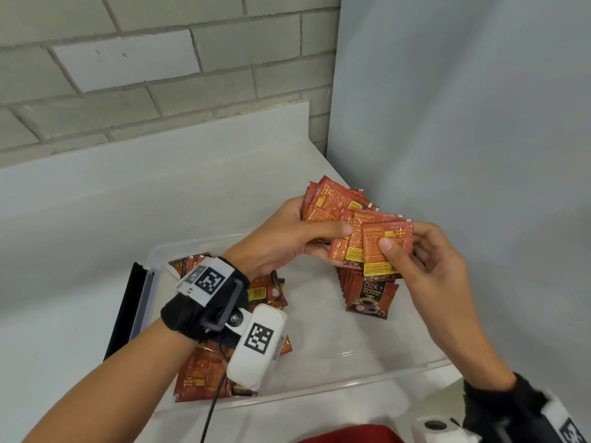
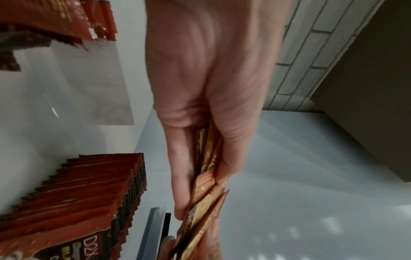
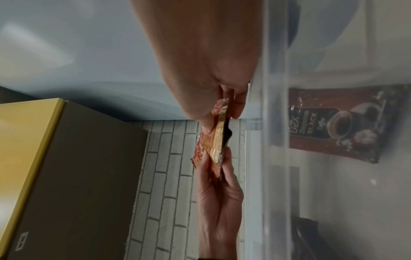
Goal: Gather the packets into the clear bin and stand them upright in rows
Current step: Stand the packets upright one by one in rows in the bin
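Observation:
My left hand (image 1: 297,238) grips a fanned stack of red coffee packets (image 1: 332,203) above the clear bin (image 1: 319,394), thumb on top. My right hand (image 1: 415,260) pinches the front packet (image 1: 380,251) of that fan between thumb and fingers. A row of packets (image 1: 367,292) stands upright inside the bin's far right corner, just below both hands. Loose packets (image 1: 204,369) lie flat in the bin's left part, partly hidden by my left wrist. In the left wrist view the held packets (image 2: 206,193) show edge-on beside the standing row (image 2: 89,193). The right wrist view shows the pinched packet (image 3: 219,140).
The bin sits on a white counter (image 1: 80,219) in a corner, with a grey brick wall (image 1: 144,75) behind and a plain panel (image 1: 463,123) to the right. A black strip (image 1: 124,311) runs along the bin's left side. Something red (image 1: 345,434) lies at the near edge.

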Demonstrator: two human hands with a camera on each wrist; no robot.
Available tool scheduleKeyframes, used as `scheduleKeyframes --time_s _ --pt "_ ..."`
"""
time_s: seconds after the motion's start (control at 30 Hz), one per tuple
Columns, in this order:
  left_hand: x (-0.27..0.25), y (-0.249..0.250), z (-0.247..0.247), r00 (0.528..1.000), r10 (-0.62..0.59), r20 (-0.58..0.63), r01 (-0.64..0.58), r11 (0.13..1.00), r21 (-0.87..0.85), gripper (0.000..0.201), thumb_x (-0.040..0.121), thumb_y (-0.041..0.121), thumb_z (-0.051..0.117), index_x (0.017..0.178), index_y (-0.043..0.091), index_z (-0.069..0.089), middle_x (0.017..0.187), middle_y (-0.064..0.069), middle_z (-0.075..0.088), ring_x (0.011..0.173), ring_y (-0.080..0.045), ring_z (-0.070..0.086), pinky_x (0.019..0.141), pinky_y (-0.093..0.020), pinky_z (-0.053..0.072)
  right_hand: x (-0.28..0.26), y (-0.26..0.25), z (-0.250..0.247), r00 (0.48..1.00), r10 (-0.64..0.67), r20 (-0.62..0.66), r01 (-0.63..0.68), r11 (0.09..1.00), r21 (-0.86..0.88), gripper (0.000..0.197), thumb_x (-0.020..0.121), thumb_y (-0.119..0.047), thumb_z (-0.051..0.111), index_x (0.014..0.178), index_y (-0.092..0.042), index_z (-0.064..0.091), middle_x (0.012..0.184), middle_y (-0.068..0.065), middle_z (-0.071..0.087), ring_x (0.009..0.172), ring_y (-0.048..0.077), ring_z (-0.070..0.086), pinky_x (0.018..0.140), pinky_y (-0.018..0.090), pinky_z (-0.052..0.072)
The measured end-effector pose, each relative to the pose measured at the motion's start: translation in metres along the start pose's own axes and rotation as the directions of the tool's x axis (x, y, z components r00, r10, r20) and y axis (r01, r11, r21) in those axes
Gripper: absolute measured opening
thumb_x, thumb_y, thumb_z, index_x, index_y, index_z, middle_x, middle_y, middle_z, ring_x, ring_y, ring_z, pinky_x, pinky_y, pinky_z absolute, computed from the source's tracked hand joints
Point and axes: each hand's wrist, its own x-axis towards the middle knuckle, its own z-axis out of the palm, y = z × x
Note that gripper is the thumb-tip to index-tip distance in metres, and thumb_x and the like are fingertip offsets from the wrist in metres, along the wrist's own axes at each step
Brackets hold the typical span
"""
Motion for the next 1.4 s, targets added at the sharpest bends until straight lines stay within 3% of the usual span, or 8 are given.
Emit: scheduleKeyframes --time_s 0.17,0.37,0.5,0.77,0.97,1.13,1.27,1.4 --pt "-0.002 0.004 -0.005 0.999 0.017 -0.036 -0.012 0.992 0.126 0.029 0.083 0.013 0.069 0.111 0.013 0.061 0.095 -0.001 0.074 0.083 -0.017 0.072 0.056 -0.023 0.057 0.001 0.003 -0.004 0.998 -0.017 -0.056 0.018 0.999 0.029 0.022 0.078 -0.024 0.065 0.098 -0.019 0.056 0.093 -0.008 0.071 0.087 0.004 0.068 0.072 0.015 0.054" --pt "-0.004 0.002 -0.004 0.999 0.035 -0.004 -0.034 0.986 0.165 0.032 0.076 0.023 0.071 0.105 0.015 0.063 0.090 -0.001 0.074 0.080 -0.018 0.071 0.051 -0.021 0.055 0.001 0.002 -0.002 0.991 0.018 0.129 -0.016 1.000 -0.015 0.029 0.080 -0.023 0.064 0.107 -0.013 0.060 0.092 -0.009 0.072 0.085 0.002 0.068 0.068 0.014 0.052" --pt "-0.003 0.002 -0.003 0.999 0.036 -0.001 -0.036 0.991 0.127 0.040 0.073 0.026 0.069 0.110 0.010 0.062 0.089 -0.001 0.074 0.076 -0.018 0.072 0.053 -0.021 0.056 0.003 0.005 -0.004 0.979 0.059 0.196 -0.042 0.995 -0.087 0.029 0.076 -0.034 0.065 0.103 -0.023 0.061 0.096 -0.009 0.072 0.091 0.007 0.068 0.074 0.019 0.054" --pt "-0.002 0.003 -0.017 1.000 -0.021 -0.010 0.022 0.991 0.132 0.026 0.086 0.016 0.065 0.111 0.012 0.064 0.105 -0.007 0.073 0.096 -0.022 0.071 0.079 -0.034 0.060 0.000 -0.001 -0.003 0.990 0.010 0.139 -0.012 1.000 0.015 0.019 0.082 -0.026 0.059 0.099 -0.019 0.050 0.098 -0.017 0.071 0.091 0.003 0.068 0.070 0.016 0.053" --pt "-0.008 0.005 -0.010 0.971 -0.131 0.200 0.059 0.942 0.330 0.025 0.081 0.009 0.073 0.103 0.018 0.065 0.096 -0.013 0.073 0.082 -0.026 0.071 0.064 -0.027 0.059 0.000 -0.005 -0.001 0.986 -0.003 0.164 -0.004 0.999 0.041 0.028 0.085 -0.020 0.057 0.113 -0.020 0.052 0.103 -0.011 0.070 0.097 0.003 0.066 0.076 0.015 0.052" --pt "-0.011 0.007 -0.006 0.931 -0.152 0.333 0.036 0.943 0.331 0.038 0.086 0.004 0.068 0.120 0.017 0.056 0.095 0.002 0.073 0.085 -0.020 0.071 0.066 -0.027 0.057 0.000 -0.006 0.001 0.978 0.031 0.207 -0.036 0.999 0.024 0.031 0.083 -0.019 0.060 0.113 -0.014 0.058 0.102 -0.008 0.071 0.097 0.005 0.067 0.076 0.014 0.051" --pt "-0.012 0.009 -0.016 0.918 -0.130 0.374 0.082 0.986 0.143 0.030 0.091 0.000 0.054 0.119 0.010 0.055 0.106 -0.008 0.071 0.097 -0.028 0.069 0.074 -0.034 0.058 0.001 -0.007 -0.001 0.987 0.055 0.154 -0.065 0.996 0.057 0.031 0.081 -0.022 0.060 0.109 -0.011 0.062 0.097 -0.011 0.073 0.092 0.003 0.068 0.073 0.012 0.050" --pt "-0.012 0.011 -0.018 0.935 -0.126 0.331 0.066 0.980 0.186 0.027 0.095 0.009 0.052 0.122 0.005 0.055 0.110 -0.020 0.069 0.095 -0.035 0.069 0.069 -0.035 0.060 0.001 -0.008 -0.001 0.986 0.083 0.144 -0.092 0.994 0.057 0.031 0.081 -0.023 0.061 0.109 -0.012 0.062 0.096 -0.011 0.074 0.089 0.002 0.068 0.071 0.011 0.050"
